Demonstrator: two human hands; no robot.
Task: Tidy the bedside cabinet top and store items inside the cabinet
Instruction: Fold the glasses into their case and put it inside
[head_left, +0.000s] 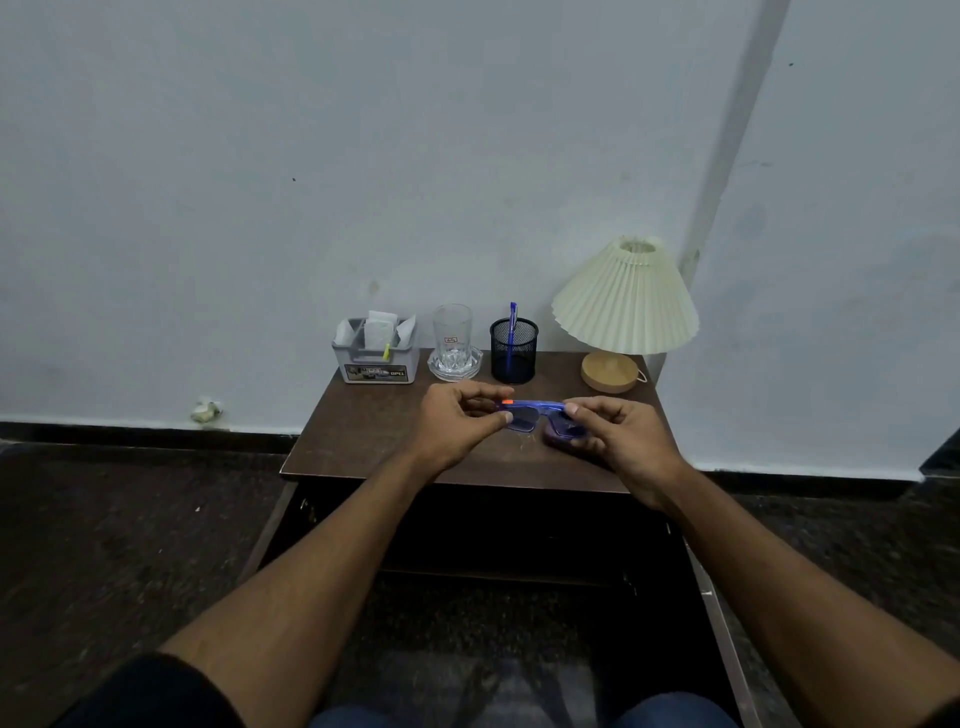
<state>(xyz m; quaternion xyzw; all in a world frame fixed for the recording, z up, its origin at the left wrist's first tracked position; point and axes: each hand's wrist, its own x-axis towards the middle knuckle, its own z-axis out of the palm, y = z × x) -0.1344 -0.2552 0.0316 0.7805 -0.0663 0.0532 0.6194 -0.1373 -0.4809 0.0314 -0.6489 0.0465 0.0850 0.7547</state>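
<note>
The left hand (457, 423) pinches the left end of the glasses (535, 415), thumb under, fingers over the top bar by an orange tab. The blue glasses hang between both hands, just above the cabinet top (374, 441). The right hand (618, 436) grips their right end, fingers curled around the lens. Beyond the grip, along the wall, stand a grey box (376, 356), a glass (453, 338) on a coaster, a mesh cup (514, 351) holding a pen (512, 325), and a lamp (626, 301).
</note>
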